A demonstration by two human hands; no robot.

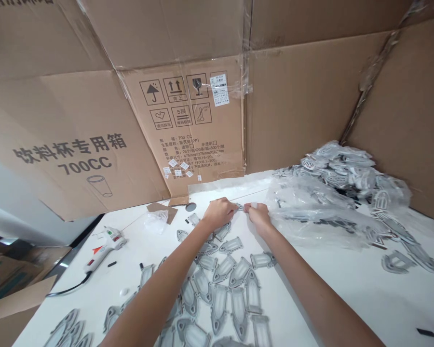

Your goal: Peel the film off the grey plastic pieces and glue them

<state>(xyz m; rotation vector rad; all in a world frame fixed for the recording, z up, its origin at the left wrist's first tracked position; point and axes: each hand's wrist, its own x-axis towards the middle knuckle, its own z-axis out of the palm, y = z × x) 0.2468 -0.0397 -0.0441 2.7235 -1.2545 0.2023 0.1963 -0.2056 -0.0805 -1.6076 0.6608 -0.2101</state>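
Observation:
At the far part of the white table, my left hand (220,213) is closed on the end of a small grey pointed piece (239,207). My right hand (259,215) pinches at the other side of this piece; its fingertips are partly hidden. Many flat grey pieces, each with a pale middle panel and a pointed end with a hole, lie spread below my hands and forearms, such as one grey frame-like piece (220,303). Another grey piece (262,260) rests beside my right forearm.
A white glue gun (104,248) with a black cord lies at the left. Clear plastic bags (311,207) and a heap of wrapped pieces (338,166) stand at the right. Crumpled clear plastic (156,221) lies near a table hole (191,207). Cardboard walls (304,96) rise behind.

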